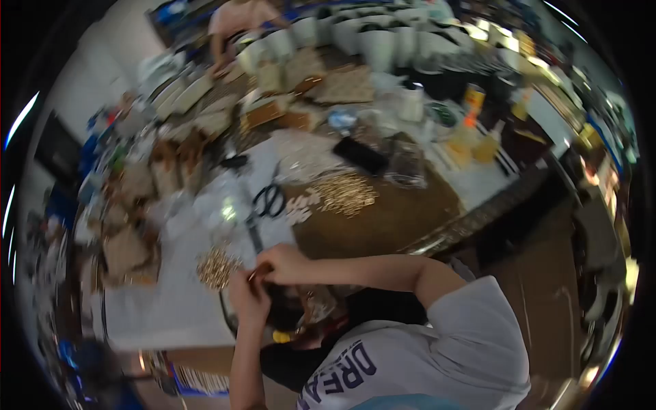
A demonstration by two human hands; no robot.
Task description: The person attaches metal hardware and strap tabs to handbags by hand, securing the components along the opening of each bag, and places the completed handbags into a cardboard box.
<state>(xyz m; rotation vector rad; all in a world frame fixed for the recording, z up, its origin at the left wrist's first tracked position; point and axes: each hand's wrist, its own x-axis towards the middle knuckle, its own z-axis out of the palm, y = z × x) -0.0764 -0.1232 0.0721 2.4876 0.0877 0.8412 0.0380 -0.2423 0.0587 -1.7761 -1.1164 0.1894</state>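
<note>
My left hand (pixel 247 298) and my right hand (pixel 285 264) meet at the table's near edge. Both are closed, fingertips together, around a small reddish-brown piece (pixel 257 274) that is mostly covered by the fingers. Just left of my left hand lies a heap of small gold-coloured pieces (pixel 217 267) on white sheeting (pixel 164 307). A second gold heap (pixel 347 194) spreads over a brown board (pixel 383 229), with small pale pieces (pixel 301 207) beside it. Black-handled scissors (pixel 269 201) rest beyond my hands.
A dark phone (pixel 360 156) lies on clear plastic bags. Yellowish bottles (pixel 486 147) stand at the right, and brown packets (pixel 126 251) crowd the left. Across the table, a person in a pink top (pixel 240 17) is near white containers (pixel 378 48).
</note>
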